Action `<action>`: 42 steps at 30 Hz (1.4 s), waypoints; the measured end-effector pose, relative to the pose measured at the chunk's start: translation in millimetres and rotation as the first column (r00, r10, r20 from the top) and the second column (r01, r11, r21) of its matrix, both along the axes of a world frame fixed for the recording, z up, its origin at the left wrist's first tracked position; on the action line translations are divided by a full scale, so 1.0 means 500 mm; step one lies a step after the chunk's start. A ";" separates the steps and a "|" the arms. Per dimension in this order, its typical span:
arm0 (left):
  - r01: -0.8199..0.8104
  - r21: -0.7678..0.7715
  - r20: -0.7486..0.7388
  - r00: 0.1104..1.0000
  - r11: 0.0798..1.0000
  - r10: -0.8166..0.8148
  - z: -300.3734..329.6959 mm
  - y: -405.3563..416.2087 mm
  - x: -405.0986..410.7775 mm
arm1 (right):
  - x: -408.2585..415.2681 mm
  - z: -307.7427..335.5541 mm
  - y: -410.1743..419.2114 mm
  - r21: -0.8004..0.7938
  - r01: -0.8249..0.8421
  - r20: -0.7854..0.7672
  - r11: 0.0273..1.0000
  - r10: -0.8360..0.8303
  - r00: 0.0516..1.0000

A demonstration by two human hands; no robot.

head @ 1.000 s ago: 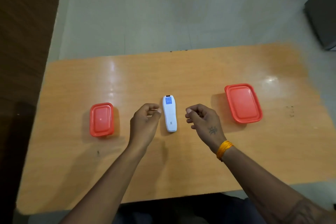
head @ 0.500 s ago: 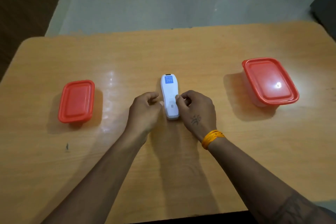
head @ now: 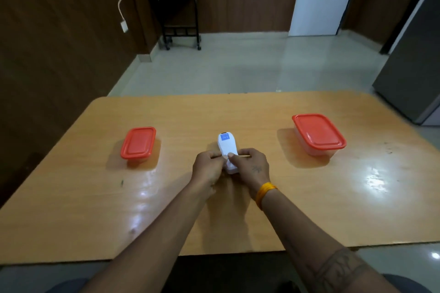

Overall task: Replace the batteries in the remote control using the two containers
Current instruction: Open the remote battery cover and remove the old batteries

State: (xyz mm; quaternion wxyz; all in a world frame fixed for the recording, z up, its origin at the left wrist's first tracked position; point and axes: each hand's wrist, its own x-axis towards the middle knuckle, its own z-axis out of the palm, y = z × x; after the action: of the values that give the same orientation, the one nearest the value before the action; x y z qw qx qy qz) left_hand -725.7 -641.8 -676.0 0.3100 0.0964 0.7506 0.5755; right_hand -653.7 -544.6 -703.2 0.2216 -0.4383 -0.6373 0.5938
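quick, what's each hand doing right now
Left hand: fingers curled, gripping the white remote at its near end.
Right hand: also gripping the remote, thumb on top.

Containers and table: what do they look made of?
Both containers, left and right, look like plastic: smooth red moulded lids; the right one shows a translucent base. The table looks like glossy wood-grain laminate or varnished wood; light glares off it.

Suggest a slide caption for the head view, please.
Both hands, left hand and right hand, grip the white remote control between two red-lidded containers on a wooden table.
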 end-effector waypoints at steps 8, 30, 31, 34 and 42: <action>-0.068 0.191 0.014 0.998 0.979 0.067 0.045 -0.049 0.078 | 0.103 0.069 -0.060 -0.183 -0.112 -0.302 0.977 0.052 0.952; -0.052 0.209 0.079 0.996 0.977 0.036 -0.007 -0.100 0.131 | 0.152 0.013 -0.102 -0.025 -0.139 -0.225 0.990 0.130 0.966; -0.051 0.215 0.083 0.996 0.975 0.034 -0.008 -0.099 0.131 | 0.153 0.010 -0.100 -0.014 -0.140 -0.234 0.990 0.133 0.963; -0.062 0.225 0.119 0.992 0.972 0.036 -0.008 -0.096 0.131 | 0.155 0.009 -0.097 -0.020 -0.157 -0.264 0.987 0.146 0.953; -0.116 0.268 0.218 0.974 0.956 0.057 0.004 -0.089 0.119 | 0.154 0.017 -0.083 0.046 -0.183 -0.206 0.982 0.188 0.960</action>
State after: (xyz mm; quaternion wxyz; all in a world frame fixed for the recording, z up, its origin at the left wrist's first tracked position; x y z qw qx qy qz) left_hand -666.2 -686.5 -674.0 0.3445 0.0456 0.6289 0.6955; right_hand -576.5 -586.0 -694.7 0.2367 -0.3087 -0.6564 0.6464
